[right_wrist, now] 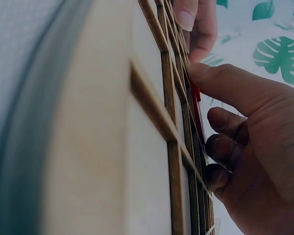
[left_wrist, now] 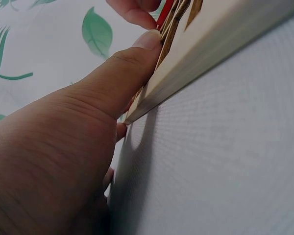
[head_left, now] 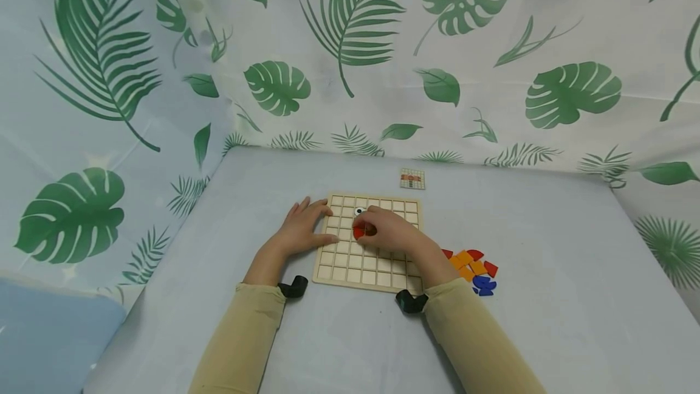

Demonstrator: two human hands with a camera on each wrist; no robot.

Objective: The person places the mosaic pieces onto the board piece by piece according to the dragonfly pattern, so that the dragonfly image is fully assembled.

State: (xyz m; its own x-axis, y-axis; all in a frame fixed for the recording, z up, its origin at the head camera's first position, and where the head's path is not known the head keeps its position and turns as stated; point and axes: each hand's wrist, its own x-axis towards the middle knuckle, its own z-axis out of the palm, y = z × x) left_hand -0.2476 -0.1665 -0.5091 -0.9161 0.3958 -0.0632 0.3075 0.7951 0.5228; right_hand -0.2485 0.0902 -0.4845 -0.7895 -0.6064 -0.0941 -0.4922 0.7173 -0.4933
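Observation:
A square wooden grid board (head_left: 346, 273) lies flat on the table. My left hand (head_left: 298, 227) rests at its left edge, fingers spread, with the thumb (left_wrist: 132, 58) over the rim in the left wrist view. Over the board's middle, my right hand (head_left: 391, 231) pinches a red piece (head_left: 358, 233) against the squares. From the right wrist the thumb touches that red piece (right_wrist: 197, 115), while the other fingers curl beside it; its full shape is hidden. Just above it on the grid sits a white piece with a black eye dot (head_left: 359, 211).
Right of the board, partly behind my right forearm, lie loose orange pieces (head_left: 478, 267), red pieces (head_left: 490, 269) and blue pieces (head_left: 484, 285). A small pattern card (head_left: 412, 179) lies beyond the board. Leaf-printed cloth (head_left: 377, 108) hangs behind the table.

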